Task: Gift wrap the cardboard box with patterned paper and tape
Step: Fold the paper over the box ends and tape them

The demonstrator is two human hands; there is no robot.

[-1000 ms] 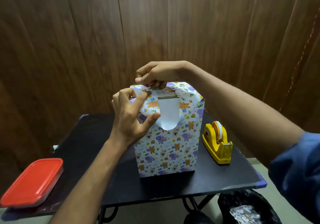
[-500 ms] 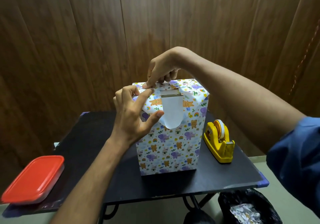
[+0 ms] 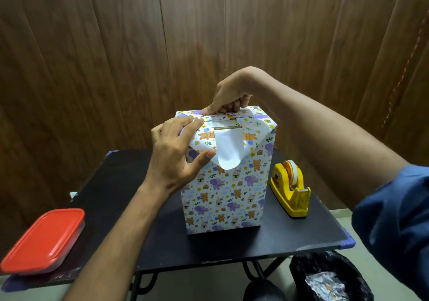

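Observation:
A tall box (image 3: pixel 225 191) wrapped in white paper with cartoon animals stands upright on the black table (image 3: pixel 130 198). At its top a slit of bare cardboard (image 3: pixel 226 127) shows, and a white paper flap (image 3: pixel 228 150) hangs down the front. My left hand (image 3: pixel 176 156) grips the top left corner of the box, thumb under the folded paper, fingers over the top edge. My right hand (image 3: pixel 232 96) reaches over from the right and pinches the paper along the top far edge. A yellow tape dispenser (image 3: pixel 290 191) stands just right of the box.
A container with a red lid (image 3: pixel 44 240) lies at the table's near left corner. A black bin bag (image 3: pixel 329 277) with paper scraps sits on the floor at the lower right. A brown wood-panel wall (image 3: pixel 116 56) rises right behind the table.
My right hand has lifted its wrist and shifted right along the top edge, fingers now pointing down onto the paper. My left hand has stayed on the left corner.

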